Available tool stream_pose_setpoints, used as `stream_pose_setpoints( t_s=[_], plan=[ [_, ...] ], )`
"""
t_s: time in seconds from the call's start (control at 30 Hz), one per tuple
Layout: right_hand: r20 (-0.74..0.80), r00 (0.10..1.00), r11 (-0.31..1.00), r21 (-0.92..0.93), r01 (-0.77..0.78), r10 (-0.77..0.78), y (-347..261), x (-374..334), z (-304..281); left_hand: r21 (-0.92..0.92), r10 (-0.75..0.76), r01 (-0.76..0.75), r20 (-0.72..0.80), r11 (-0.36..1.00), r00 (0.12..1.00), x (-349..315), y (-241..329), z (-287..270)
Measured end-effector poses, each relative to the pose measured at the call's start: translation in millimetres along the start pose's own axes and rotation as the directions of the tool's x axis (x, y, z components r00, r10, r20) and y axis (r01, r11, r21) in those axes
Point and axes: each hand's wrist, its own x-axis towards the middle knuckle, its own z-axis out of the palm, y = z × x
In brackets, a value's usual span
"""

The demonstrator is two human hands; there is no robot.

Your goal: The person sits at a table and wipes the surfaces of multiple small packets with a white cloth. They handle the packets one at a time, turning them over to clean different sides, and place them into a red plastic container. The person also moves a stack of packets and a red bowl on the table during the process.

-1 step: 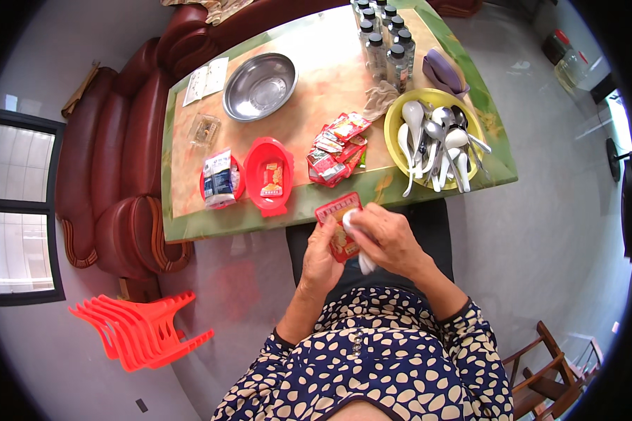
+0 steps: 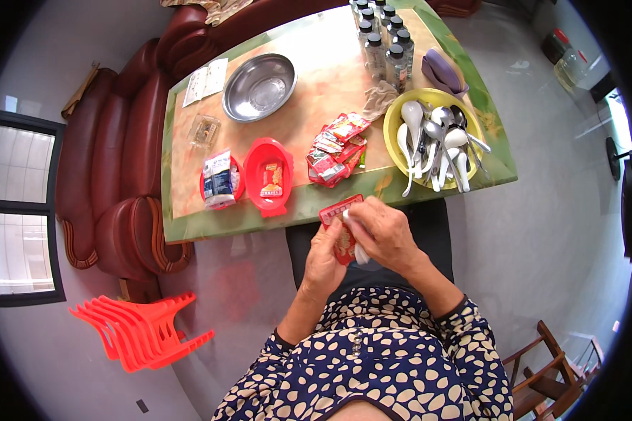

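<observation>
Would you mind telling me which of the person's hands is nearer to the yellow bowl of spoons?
Right. The right hand lies just below the yellow bowl, near the table edge; the left hand sits lower and further left, holding the red packet.

home living room: dark red leather sofa (image 2: 119, 154), green marble-topped low table (image 2: 330, 77), stacked orange plastic stools (image 2: 144, 330), tiled floor.

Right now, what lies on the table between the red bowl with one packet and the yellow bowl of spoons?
In the head view, a pile of red packets lies between the red bowl and the yellow bowl.
</observation>
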Motion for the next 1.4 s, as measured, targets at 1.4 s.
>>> stream_pose_setpoints(
  t_s=[1.4],
  plan=[
    [-0.059,0.962,0.962,-0.065,0.264,-0.268,-1,-1,22,-0.025,-0.116,0.116,-0.029,0.993,0.993,-4,12,19]
  ],
)
